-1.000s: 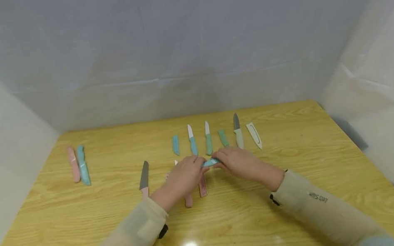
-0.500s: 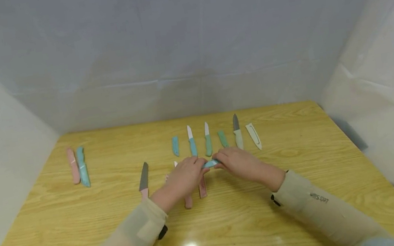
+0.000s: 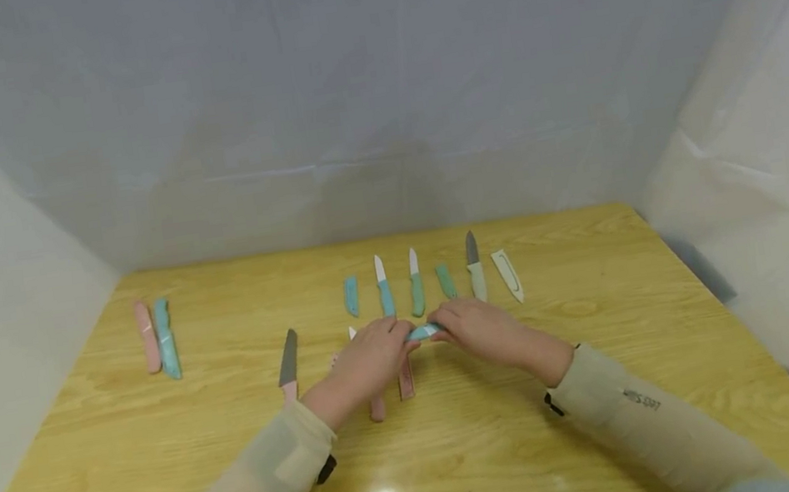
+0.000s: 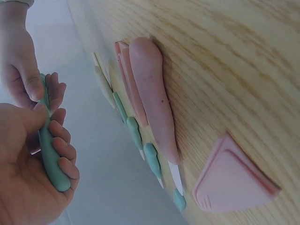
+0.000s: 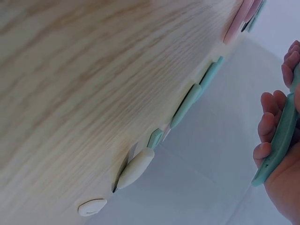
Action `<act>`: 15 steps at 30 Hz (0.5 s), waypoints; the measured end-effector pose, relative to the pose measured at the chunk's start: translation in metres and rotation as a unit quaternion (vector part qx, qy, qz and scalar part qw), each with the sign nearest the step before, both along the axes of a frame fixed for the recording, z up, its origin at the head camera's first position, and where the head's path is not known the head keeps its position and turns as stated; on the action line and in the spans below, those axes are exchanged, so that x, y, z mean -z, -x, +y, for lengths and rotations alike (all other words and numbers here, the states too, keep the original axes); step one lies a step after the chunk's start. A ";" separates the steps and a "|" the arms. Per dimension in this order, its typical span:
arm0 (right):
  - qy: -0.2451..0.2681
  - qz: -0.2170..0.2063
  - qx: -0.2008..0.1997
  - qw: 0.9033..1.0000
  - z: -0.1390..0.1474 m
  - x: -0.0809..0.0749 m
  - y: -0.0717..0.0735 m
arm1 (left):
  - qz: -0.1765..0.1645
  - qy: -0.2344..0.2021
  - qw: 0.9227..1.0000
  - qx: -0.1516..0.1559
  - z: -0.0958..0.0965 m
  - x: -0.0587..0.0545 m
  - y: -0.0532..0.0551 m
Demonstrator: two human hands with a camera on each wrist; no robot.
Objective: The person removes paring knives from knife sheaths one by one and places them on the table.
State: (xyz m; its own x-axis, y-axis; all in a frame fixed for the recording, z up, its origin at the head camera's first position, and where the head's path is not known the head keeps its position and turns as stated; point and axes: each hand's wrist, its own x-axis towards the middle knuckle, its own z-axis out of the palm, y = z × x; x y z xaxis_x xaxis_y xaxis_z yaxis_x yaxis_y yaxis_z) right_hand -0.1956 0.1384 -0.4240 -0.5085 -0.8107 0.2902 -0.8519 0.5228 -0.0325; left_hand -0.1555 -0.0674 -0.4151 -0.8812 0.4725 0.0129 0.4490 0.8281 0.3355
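Observation:
Between my two hands is a light-blue knife point(image 3: 423, 332) in its sheath, held crosswise above the table. My left hand point(image 3: 372, 356) curls its fingers round the rounded handle point(image 4: 56, 164). The other end, the sheath point(image 5: 281, 136), is in the grip of my right hand point(image 3: 481, 331). A seam shows where handle and sheath meet in the right wrist view. Below the left hand lie a pink-handled knife point(image 4: 152, 89) with a white blade, a narrow pink sheath point(image 3: 406, 385) and a broad pink sheath point(image 4: 234, 180), mostly hidden in the head view.
A grey-bladed pink knife point(image 3: 289, 360) lies left of the hands. Farther left are a sheathed pink knife point(image 3: 148, 339) and blue knife point(image 3: 166, 341). Along the back lie blue point(image 3: 387, 297), green point(image 3: 417, 293) and cream point(image 3: 477, 278) knives with their sheaths beside them.
Everything sits slightly lower in the head view. Both hands keep hold of the light-blue knife, with hardly any movement.

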 end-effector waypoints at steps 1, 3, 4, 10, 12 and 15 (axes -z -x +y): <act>0.001 -0.003 -0.001 1.000 0.000 0.001 0.000 | -0.001 0.001 1.000 -0.001 0.000 0.000 0.000; 0.002 0.003 -0.002 1.000 0.000 0.001 0.000 | 0.000 0.002 1.000 -0.003 0.000 0.000 -0.001; 0.002 0.005 -0.002 1.000 0.000 0.001 0.000 | 0.003 0.002 1.000 -0.004 0.000 0.000 -0.001; -0.002 0.004 0.002 1.000 0.000 0.000 0.001 | 0.011 -0.001 1.000 0.000 0.000 -0.002 -0.002; -0.007 -0.001 0.004 1.000 0.001 -0.001 0.000 | 0.011 -0.001 1.000 0.001 0.000 -0.002 -0.002; -0.014 -0.005 0.009 1.000 0.001 -0.002 -0.001 | 0.014 -0.001 1.000 0.002 0.000 -0.001 -0.002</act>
State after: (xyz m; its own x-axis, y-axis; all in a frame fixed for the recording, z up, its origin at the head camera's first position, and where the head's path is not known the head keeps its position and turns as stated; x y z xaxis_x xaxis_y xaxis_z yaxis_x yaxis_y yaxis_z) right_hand -0.1944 0.1395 -0.4223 -0.5255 -0.8096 0.2615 -0.8424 0.5382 -0.0265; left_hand -0.1531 -0.0674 -0.4145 -0.8790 0.4752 0.0387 0.4610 0.8263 0.3237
